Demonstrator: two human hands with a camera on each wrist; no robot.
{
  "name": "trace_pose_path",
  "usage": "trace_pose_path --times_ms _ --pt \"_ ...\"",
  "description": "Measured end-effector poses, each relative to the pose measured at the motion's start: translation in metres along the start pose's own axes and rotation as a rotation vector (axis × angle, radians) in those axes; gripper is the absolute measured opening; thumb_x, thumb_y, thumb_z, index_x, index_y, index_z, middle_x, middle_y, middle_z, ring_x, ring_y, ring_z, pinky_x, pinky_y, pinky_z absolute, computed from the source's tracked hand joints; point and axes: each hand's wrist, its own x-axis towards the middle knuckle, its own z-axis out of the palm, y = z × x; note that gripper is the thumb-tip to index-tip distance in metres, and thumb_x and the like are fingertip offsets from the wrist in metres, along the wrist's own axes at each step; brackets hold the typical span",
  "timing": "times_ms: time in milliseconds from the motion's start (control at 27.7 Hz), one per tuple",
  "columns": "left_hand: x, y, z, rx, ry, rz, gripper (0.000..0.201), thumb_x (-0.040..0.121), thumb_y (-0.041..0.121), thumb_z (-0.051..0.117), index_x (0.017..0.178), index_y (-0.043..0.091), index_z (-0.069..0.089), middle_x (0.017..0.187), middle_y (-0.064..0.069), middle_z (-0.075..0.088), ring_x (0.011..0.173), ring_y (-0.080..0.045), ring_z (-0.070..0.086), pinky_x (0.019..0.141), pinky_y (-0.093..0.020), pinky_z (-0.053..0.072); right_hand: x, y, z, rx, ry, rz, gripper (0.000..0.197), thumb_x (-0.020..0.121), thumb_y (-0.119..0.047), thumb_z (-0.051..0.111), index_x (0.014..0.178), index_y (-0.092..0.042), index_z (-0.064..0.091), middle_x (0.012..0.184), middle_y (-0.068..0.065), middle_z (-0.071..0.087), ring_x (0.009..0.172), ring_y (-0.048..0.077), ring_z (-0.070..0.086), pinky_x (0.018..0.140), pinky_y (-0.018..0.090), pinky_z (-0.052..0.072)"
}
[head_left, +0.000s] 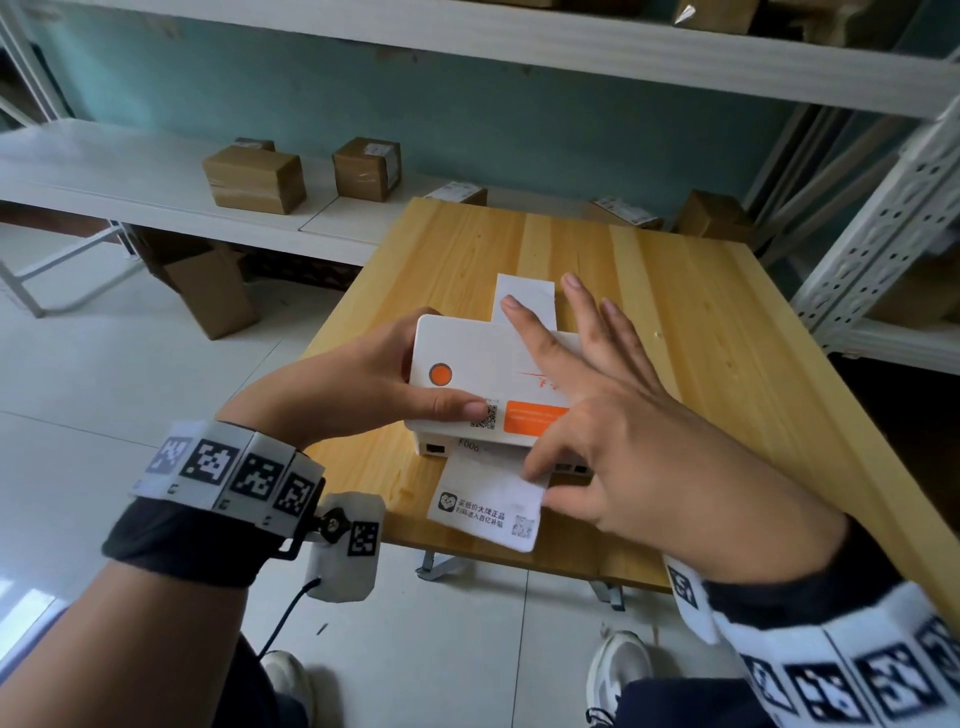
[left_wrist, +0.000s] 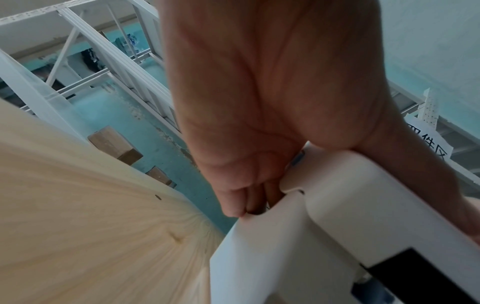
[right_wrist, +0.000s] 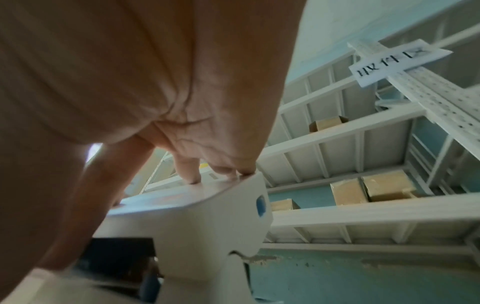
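Note:
A white label printer (head_left: 467, 364) with an orange round button stands near the front of a wooden table (head_left: 675, 312). My left hand (head_left: 410, 364) grips its left side, fingers curled round the far edge and thumb on top by the QR sticker; the left wrist view shows those fingers (left_wrist: 241, 197) tucked against the printer's casing (left_wrist: 337, 205). Laid flat across the lid is my right hand (head_left: 561, 384), fingers straight, their tips (right_wrist: 192, 172) pressing the lid (right_wrist: 207, 216). Its thumb touches a printed label (head_left: 483, 506) sticking out of the front slot. Blank label paper (head_left: 524, 291) extends behind the printer.
Two cardboard boxes (head_left: 254, 176) (head_left: 366, 169) sit on a low white shelf behind the table, with flatter parcels (head_left: 457, 193) at its edge. A white metal rack (head_left: 883, 234) stands at the right. A box (head_left: 208, 286) lies on the tiled floor at the left.

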Motion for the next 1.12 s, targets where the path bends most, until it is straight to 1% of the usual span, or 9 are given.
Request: trace_pose_path --times_ms 181,325,470,614,723,867,940,1048,1120 --pt "0.001 -0.002 -0.002 0.029 -0.009 -0.01 0.061 0.065 0.034 0.083 0.116 0.017 0.054 0.109 0.0 0.077 0.1 -0.014 0.075 0.078 -0.029 0.062 -0.005 0.005 0.0 0.183 0.121 0.001 0.008 0.081 -0.03 0.075 0.078 -0.036 0.077 0.165 -0.012 0.004 0.149 0.015 -0.022 0.122 0.048 0.003" --pt "0.001 -0.003 -0.002 0.038 -0.001 -0.01 0.06 0.065 0.035 0.083 0.115 0.018 0.054 0.108 0.0 0.077 0.1 -0.014 0.075 0.077 -0.03 0.063 -0.006 0.009 0.003 0.254 0.189 -0.028 0.008 0.08 -0.027 0.075 0.08 -0.035 0.078 0.163 -0.009 0.019 0.152 0.013 -0.002 0.123 0.043 0.009" --pt "0.0 -0.004 -0.003 0.036 -0.022 -0.017 0.064 0.063 0.037 0.083 0.116 0.017 0.053 0.11 -0.001 0.077 0.102 -0.017 0.075 0.081 -0.035 0.063 -0.006 0.012 0.005 0.355 0.268 -0.036 0.008 0.077 -0.027 0.073 0.077 -0.032 0.079 0.158 -0.011 0.031 0.149 0.009 0.014 0.119 0.041 0.022" --pt "0.001 -0.005 -0.003 0.061 -0.013 -0.009 0.063 0.065 0.037 0.082 0.118 0.019 0.053 0.11 0.002 0.076 0.102 -0.014 0.073 0.077 -0.028 0.062 -0.008 0.016 0.005 0.497 0.37 -0.038 0.006 0.071 -0.03 0.071 0.074 -0.026 0.074 0.148 -0.011 0.048 0.144 0.007 0.029 0.111 0.044 0.035" --pt "0.001 -0.007 -0.005 0.157 0.015 0.043 0.057 0.072 0.042 0.085 0.115 0.019 0.055 0.108 -0.001 0.069 0.097 -0.015 0.069 0.072 -0.027 0.059 -0.009 0.022 0.005 0.628 0.498 -0.003 0.01 0.076 -0.025 0.07 0.075 -0.016 0.066 0.133 -0.012 0.06 0.134 0.006 0.043 0.107 0.04 0.042" --pt "0.001 -0.011 -0.007 0.173 0.019 0.039 0.065 0.067 0.05 0.08 0.118 0.018 0.056 0.109 -0.009 0.066 0.099 -0.029 0.067 0.077 -0.045 0.062 -0.006 0.032 0.005 0.738 0.672 0.08 0.012 0.086 -0.024 0.066 0.085 -0.011 0.066 0.11 -0.005 0.066 0.108 0.014 0.059 0.085 0.042 0.054" --pt "0.0 -0.009 -0.007 0.166 0.016 0.034 0.066 0.065 0.053 0.081 0.117 0.02 0.056 0.107 -0.004 0.067 0.099 -0.024 0.069 0.073 -0.036 0.061 -0.005 0.038 0.007 0.737 0.738 0.127 0.011 0.088 -0.023 0.066 0.085 -0.012 0.065 0.096 0.0 0.066 0.088 0.016 0.06 0.073 0.045 0.052" --pt "0.001 -0.006 -0.006 0.113 0.01 -0.003 0.07 0.061 0.05 0.084 0.117 0.021 0.054 0.109 0.002 0.073 0.102 -0.017 0.073 0.076 -0.031 0.062 -0.003 0.045 0.009 0.84 0.774 0.234 0.016 0.089 -0.031 0.066 0.089 -0.015 0.069 0.091 0.007 0.071 0.086 0.029 0.067 0.068 0.055 0.055" --pt "0.001 -0.005 -0.006 0.089 0.0 -0.022 0.072 0.058 0.047 0.083 0.118 0.021 0.054 0.111 0.002 0.075 0.103 -0.017 0.074 0.08 -0.035 0.063 -0.002 0.045 0.01 0.88 0.76 0.291 0.015 0.091 -0.029 0.066 0.093 -0.015 0.071 0.093 0.006 0.073 0.086 0.026 0.071 0.068 0.054 0.058"
